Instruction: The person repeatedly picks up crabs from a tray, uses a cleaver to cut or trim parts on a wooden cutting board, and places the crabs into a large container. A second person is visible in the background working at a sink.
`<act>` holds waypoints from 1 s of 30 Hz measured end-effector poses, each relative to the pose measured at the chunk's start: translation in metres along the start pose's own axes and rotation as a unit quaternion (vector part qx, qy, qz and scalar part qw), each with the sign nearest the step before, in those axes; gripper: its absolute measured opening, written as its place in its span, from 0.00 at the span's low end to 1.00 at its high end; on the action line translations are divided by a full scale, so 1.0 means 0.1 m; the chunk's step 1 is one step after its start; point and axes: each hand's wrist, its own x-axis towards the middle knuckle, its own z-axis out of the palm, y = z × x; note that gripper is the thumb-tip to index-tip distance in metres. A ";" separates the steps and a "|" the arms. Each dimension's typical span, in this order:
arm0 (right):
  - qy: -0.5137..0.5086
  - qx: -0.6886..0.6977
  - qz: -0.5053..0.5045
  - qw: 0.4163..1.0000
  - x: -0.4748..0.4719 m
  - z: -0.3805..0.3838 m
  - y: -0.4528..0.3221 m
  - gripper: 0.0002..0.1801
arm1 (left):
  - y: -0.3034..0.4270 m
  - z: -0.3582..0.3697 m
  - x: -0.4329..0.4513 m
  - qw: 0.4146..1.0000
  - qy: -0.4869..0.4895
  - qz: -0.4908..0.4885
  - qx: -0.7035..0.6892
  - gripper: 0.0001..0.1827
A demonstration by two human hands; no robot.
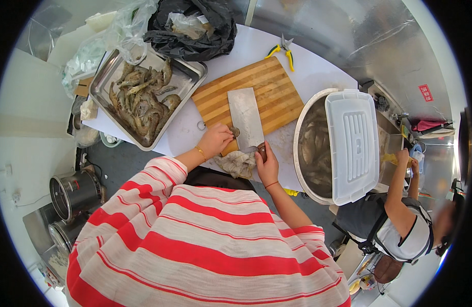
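A striped wooden cutting board (276,82) lies before me with a cleaver (244,111) across it, blade flat and pointing away. My right hand (268,163) grips the cleaver's brown handle (262,152). Pinched in the fingers of my left hand (215,140) is a small greyish shrimp piece (234,132), just left of the blade; its exact shape is partly hidden. A crumpled, stained cloth (236,163) lies at the table's near edge between my hands. To the left, a metal tray (184,80) holds a pile of raw shrimp (143,99).
A round metal basin (299,153) of shrimp in murky liquid stands right, partly covered by a translucent plastic lid (353,146). Yellow-handled shears (284,50) and a black plastic bag (190,34) lie at the back. A co-worker (401,215) stands at a sink on the far right.
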 end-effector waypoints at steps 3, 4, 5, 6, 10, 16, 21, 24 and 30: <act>0.007 0.000 -0.005 1.000 -0.01 0.01 0.02 0.28 | 0.08 0.03 0.00 0.999 0.022 -0.028 0.018 0.01; 0.012 -0.004 -0.008 1.000 -0.01 0.02 0.02 0.27 | 0.08 0.05 -0.01 0.999 0.026 -0.036 0.018 0.01; 0.017 -0.007 -0.010 1.000 -0.01 0.04 0.03 0.27 | 0.08 0.07 -0.02 0.998 0.030 -0.043 0.018 0.01; 0.022 -0.010 -0.012 1.000 -0.02 0.04 0.01 0.27 | 0.07 0.08 -0.03 0.999 0.031 -0.041 0.018 0.01; 0.023 -0.012 -0.008 1.000 0.07 0.07 -0.11 0.27 | 0.05 0.09 -0.06 0.998 0.039 -0.041 0.010 0.02; 0.029 0.000 0.002 1.000 -0.03 0.14 -0.08 0.27 | 0.01 0.11 -0.09 0.998 0.044 -0.033 0.003 0.03; 0.054 0.036 0.024 0.998 0.06 0.28 -0.11 0.27 | 0.02 0.12 -0.11 0.998 0.063 -0.016 0.014 0.05; 0.049 0.047 0.035 0.997 -0.01 0.27 -0.12 0.27 | 0.02 0.11 -0.11 0.997 0.070 -0.010 0.017 0.04; 0.067 0.057 0.041 0.995 0.01 0.37 -0.16 0.27 | 0.01 0.15 -0.13 0.995 0.091 0.007 0.028 0.04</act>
